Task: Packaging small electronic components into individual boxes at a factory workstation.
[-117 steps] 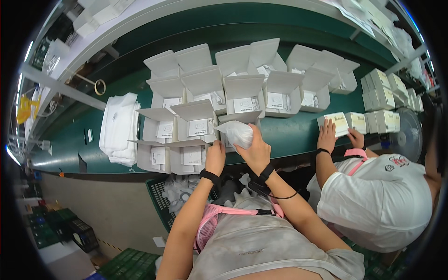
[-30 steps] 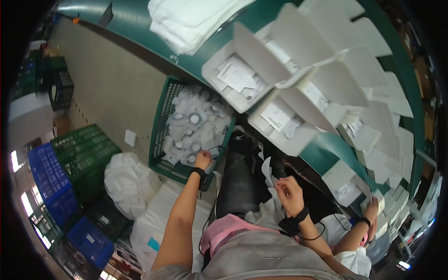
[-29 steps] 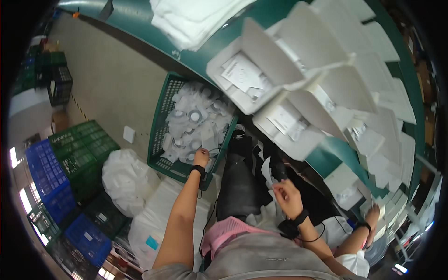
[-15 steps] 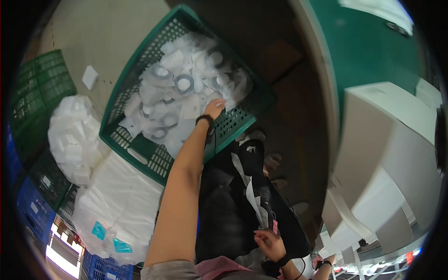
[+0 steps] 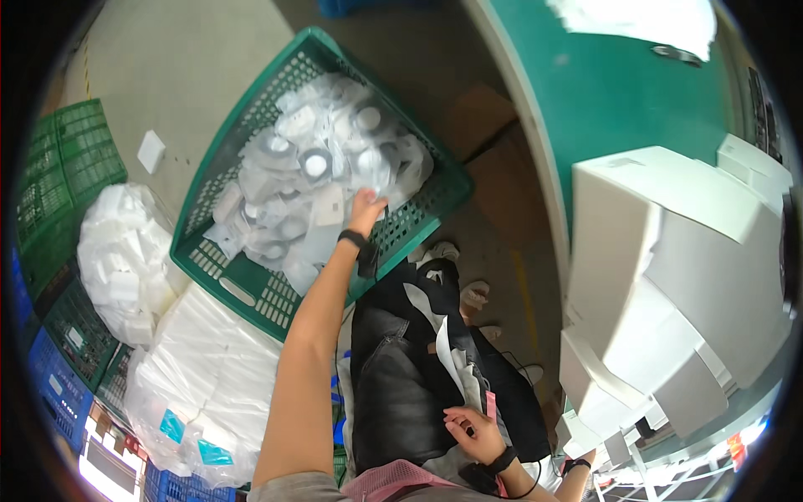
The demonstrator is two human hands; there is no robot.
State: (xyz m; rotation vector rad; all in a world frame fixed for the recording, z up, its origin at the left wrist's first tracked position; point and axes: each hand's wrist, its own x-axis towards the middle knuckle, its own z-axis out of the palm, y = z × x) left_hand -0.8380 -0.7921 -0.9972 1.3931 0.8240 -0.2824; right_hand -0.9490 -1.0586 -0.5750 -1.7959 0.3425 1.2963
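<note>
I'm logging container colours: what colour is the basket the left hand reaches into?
Green; the basket shows best in the head view.

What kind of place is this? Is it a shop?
More likely a packing workshop, maybe in a factory: there's a green crate holding many bagged items, white boxes on a green table, and stacked crates at left.

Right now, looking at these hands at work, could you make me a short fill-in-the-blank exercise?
The left hand reaches among bagged items in a basket coloured ____.
The wristband by the right hand is coloured ____.
In the picture, the white boxes lie to the ____ of the basket.

Missing words: green; black; right.
</note>
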